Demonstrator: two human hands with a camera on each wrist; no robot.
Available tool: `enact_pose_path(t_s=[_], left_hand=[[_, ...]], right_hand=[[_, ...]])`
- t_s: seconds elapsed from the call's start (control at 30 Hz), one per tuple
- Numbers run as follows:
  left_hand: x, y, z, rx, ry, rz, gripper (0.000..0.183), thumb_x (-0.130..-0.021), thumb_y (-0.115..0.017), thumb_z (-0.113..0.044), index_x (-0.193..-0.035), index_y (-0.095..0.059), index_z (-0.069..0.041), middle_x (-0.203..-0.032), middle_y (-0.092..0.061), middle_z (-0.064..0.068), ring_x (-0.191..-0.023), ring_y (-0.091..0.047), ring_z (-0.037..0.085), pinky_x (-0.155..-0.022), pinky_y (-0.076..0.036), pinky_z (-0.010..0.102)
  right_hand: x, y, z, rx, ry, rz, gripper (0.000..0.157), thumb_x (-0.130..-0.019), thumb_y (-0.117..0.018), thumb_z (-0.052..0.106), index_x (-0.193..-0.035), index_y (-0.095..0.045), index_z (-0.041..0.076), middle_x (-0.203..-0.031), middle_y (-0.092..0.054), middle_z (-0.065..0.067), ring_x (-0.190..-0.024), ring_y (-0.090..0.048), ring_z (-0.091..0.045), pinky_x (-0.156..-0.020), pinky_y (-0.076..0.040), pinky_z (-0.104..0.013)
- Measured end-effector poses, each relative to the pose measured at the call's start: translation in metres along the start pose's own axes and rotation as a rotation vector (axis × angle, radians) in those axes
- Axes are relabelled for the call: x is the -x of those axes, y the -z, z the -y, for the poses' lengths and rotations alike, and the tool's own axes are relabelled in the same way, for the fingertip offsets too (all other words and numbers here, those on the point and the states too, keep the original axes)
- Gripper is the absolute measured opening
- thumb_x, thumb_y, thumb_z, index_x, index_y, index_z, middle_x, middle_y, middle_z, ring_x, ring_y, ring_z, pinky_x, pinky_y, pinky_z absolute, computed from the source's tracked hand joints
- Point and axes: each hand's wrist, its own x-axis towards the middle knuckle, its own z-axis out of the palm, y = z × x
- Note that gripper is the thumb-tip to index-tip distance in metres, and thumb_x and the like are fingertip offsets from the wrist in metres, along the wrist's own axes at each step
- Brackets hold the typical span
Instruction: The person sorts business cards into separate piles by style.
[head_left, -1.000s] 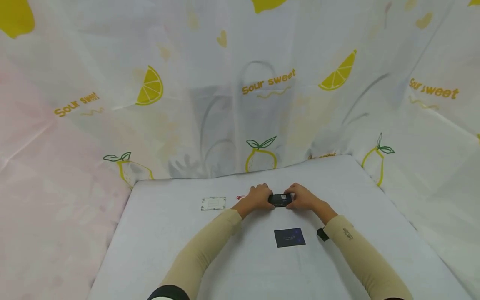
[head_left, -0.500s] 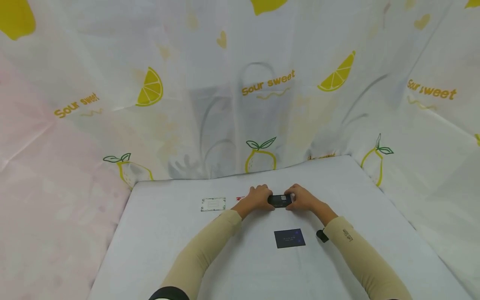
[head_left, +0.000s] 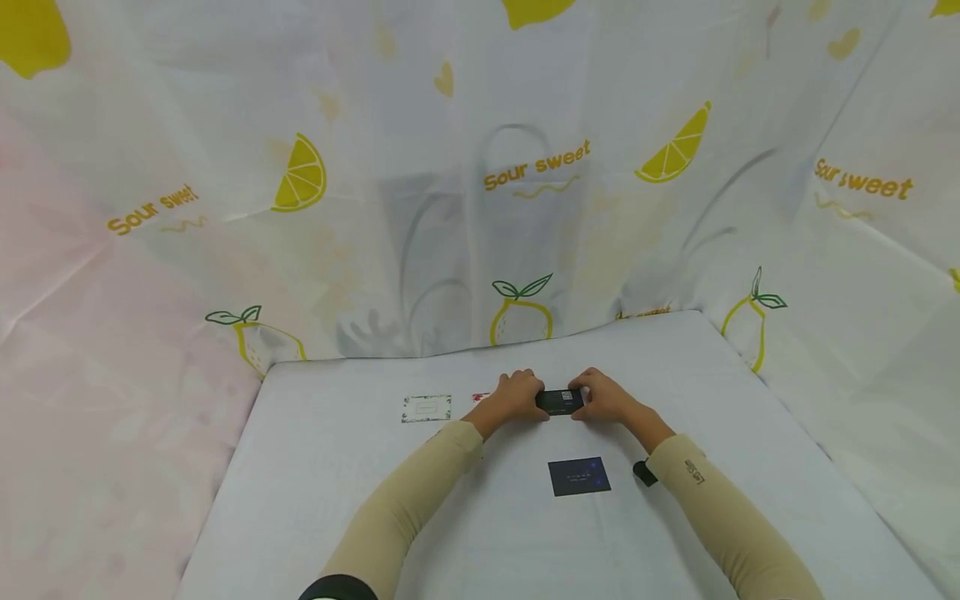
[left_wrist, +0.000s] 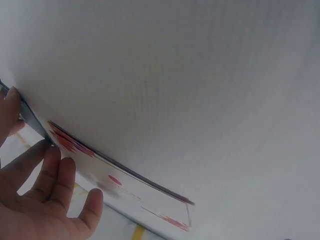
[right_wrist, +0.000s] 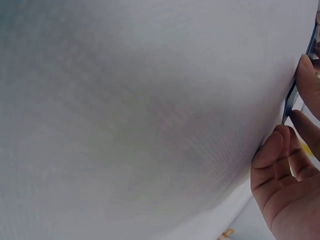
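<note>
A black card (head_left: 558,402) with a small white square code lies on the far part of the white table, between my two hands. My left hand (head_left: 517,394) pinches its left end, thumb at the near edge and fingers at the far edge. On the opposite end, my right hand (head_left: 607,397) pinches it the same way. In the left wrist view, a white card with red print (left_wrist: 145,192) lies beside the left hand's fingers (left_wrist: 52,175). The right wrist view shows the right thumb and fingers (right_wrist: 307,85) at the black card's thin dark edge (right_wrist: 290,100).
A white card with a leafy border (head_left: 427,408) lies to the left. Closer to me is a dark blue card (head_left: 579,476). A small black object (head_left: 644,472) sits beside the right sleeve. Lemon-printed sheeting (head_left: 442,208) hangs behind the table (head_left: 337,500).
</note>
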Motion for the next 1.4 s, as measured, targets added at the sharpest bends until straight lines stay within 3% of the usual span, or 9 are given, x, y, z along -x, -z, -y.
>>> enact_pose_path(t_s=[0.23, 0.43, 0.53, 0.67, 0.8, 0.93, 1.1, 1.4], left_hand=[[0.001, -0.002, 0.003, -0.055, -0.015, -0.029, 0.051, -0.074, -0.068, -0.054, -0.111, -0.063, -0.018, -0.101, -0.056, -0.002, -0.090, -0.047, 0.015, -0.081, -0.035, 0.038], [0.014, -0.002, 0.001, -0.026, -0.053, -0.096, 0.051, -0.079, -0.062, -0.055, -0.118, -0.061, -0.020, -0.113, -0.057, 0.001, -0.101, -0.051, 0.017, -0.085, -0.037, 0.041], [0.024, 0.001, -0.001, -0.027, -0.080, -0.113, 0.051, -0.081, -0.062, -0.052, -0.122, -0.058, -0.022, -0.119, -0.055, 0.001, -0.108, -0.050, 0.018, -0.089, -0.038, 0.041], [0.038, -0.001, -0.002, -0.064, -0.124, -0.138, 0.053, -0.082, -0.061, -0.051, -0.127, -0.053, -0.022, -0.123, -0.052, 0.001, -0.113, -0.048, 0.018, -0.094, -0.038, 0.041], [0.051, -0.006, -0.002, -0.072, -0.164, -0.140, 0.056, -0.083, -0.058, -0.053, -0.130, -0.049, -0.023, -0.130, -0.048, 0.001, -0.118, -0.047, 0.018, -0.097, -0.038, 0.042], [0.061, -0.010, -0.001, -0.045, -0.184, -0.151, 0.063, -0.084, -0.055, -0.056, -0.137, -0.041, -0.023, -0.137, -0.044, 0.001, -0.124, -0.044, 0.019, -0.098, -0.039, 0.042], [0.071, -0.016, -0.001, 0.012, -0.198, -0.182, 0.075, -0.082, -0.052, -0.061, -0.143, -0.030, -0.024, -0.141, -0.038, 0.003, -0.125, -0.044, 0.019, -0.096, -0.043, 0.038], [0.089, -0.024, -0.007, 0.136, -0.235, -0.135, 0.083, -0.076, -0.053, -0.068, -0.142, -0.029, -0.025, -0.134, -0.039, 0.003, -0.106, -0.053, 0.015, -0.084, -0.048, 0.028]], right_hand=[[0.000, -0.004, 0.002, 0.049, -0.002, -0.027, 0.056, -0.069, -0.080, 0.020, -0.117, -0.058, 0.001, -0.115, -0.053, -0.016, -0.092, -0.053, -0.022, -0.082, -0.045, -0.039], [0.010, -0.009, 0.010, 0.089, -0.131, -0.080, 0.070, -0.071, -0.079, 0.025, -0.130, -0.047, 0.006, -0.129, -0.038, -0.025, -0.107, -0.053, -0.035, -0.089, -0.044, -0.048], [0.018, -0.009, 0.009, 0.078, -0.158, -0.106, 0.075, -0.072, -0.078, 0.026, -0.134, -0.040, 0.008, -0.133, -0.030, -0.028, -0.103, -0.054, -0.036, -0.085, -0.045, -0.049], [0.030, -0.007, 0.005, 0.056, -0.130, -0.126, 0.074, -0.073, -0.076, 0.028, -0.134, -0.039, 0.008, -0.133, -0.031, -0.027, -0.088, -0.054, -0.027, -0.077, -0.048, -0.044], [0.041, -0.007, 0.001, 0.071, -0.109, -0.122, 0.073, -0.074, -0.076, 0.029, -0.134, -0.040, 0.008, -0.134, -0.032, -0.025, -0.088, -0.055, -0.025, -0.077, -0.048, -0.042], [0.050, -0.006, -0.001, 0.095, -0.100, -0.145, 0.073, -0.074, -0.076, 0.029, -0.134, -0.040, 0.008, -0.135, -0.032, -0.024, -0.093, -0.056, -0.028, -0.079, -0.047, -0.045], [0.060, -0.009, 0.000, 0.102, -0.092, -0.133, 0.075, -0.072, -0.077, 0.030, -0.134, -0.040, 0.009, -0.134, -0.031, -0.026, -0.080, -0.053, -0.021, -0.070, -0.047, -0.039], [0.076, -0.010, 0.006, 0.104, -0.081, -0.105, 0.075, -0.072, -0.078, 0.030, -0.134, -0.040, 0.014, -0.133, -0.032, -0.024, -0.080, -0.054, -0.018, -0.067, -0.047, -0.033]])
